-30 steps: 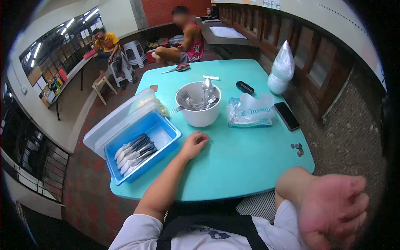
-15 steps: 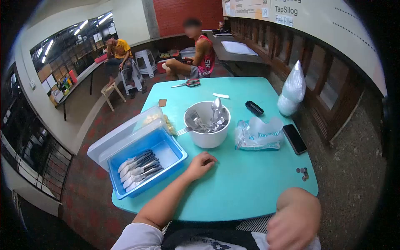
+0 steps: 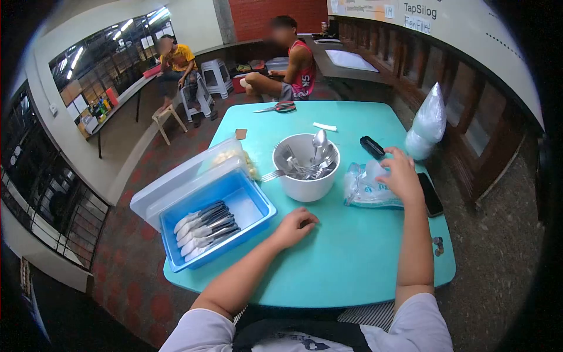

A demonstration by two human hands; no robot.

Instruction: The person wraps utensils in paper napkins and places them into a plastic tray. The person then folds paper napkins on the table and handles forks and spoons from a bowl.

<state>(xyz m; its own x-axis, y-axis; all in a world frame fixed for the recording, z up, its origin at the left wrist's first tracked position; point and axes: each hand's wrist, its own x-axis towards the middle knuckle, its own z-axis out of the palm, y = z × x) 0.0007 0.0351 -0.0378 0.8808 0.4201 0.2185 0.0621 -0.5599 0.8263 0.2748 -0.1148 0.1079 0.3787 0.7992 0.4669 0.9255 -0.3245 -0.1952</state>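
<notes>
My left hand (image 3: 296, 227) rests on the turquoise table (image 3: 328, 264) with its fingers curled, just below a white bucket (image 3: 306, 189) of forks and spoons. Nothing shows in its grasp. My right hand (image 3: 402, 176) is over the right part of a clear plastic pack (image 3: 365, 186) with teal print, thumb and fingers apart and nothing held. Left of my left hand, a blue tub (image 3: 252, 218) holds several wrapped cutlery bundles (image 3: 205, 229), its translucent lid (image 3: 176, 182) leaning at the back left.
Scissors (image 3: 282, 107), a white strip (image 3: 324, 127) and a black case (image 3: 372, 146) lie farther back. A phone (image 3: 431, 195), coins (image 3: 438, 246) and a wrapped plastic cone (image 3: 427, 123) are at the right. Two people (image 3: 300, 67) sit beyond the table.
My right hand has moved from the lower right, near my body, forward to the plastic pack, and its fingers have spread. My left hand stays on the table. The camera view has shifted.
</notes>
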